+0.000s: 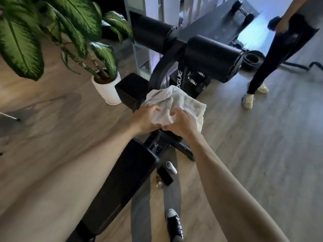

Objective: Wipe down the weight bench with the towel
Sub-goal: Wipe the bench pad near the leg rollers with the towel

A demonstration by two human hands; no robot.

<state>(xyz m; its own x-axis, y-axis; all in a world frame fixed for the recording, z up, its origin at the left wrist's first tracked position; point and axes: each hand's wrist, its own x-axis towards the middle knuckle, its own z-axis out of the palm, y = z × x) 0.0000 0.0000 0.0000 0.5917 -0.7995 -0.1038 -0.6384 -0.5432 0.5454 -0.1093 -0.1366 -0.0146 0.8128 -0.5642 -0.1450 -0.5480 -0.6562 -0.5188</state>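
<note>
While bunched, towel (174, 103) under both hands.

Seat pad of the weight bench (132, 91) largely hidden under the towel (176, 103) and both hands. Fingertips of the left hand (146, 119) and right hand (181, 123) buried in cloth. Second person (272, 55) cut off above the waist by the top edge. Plant (35, 32) leaves blurred, cropped at left. Small clear object (160, 184) on the floor too blurred to identify.
</note>
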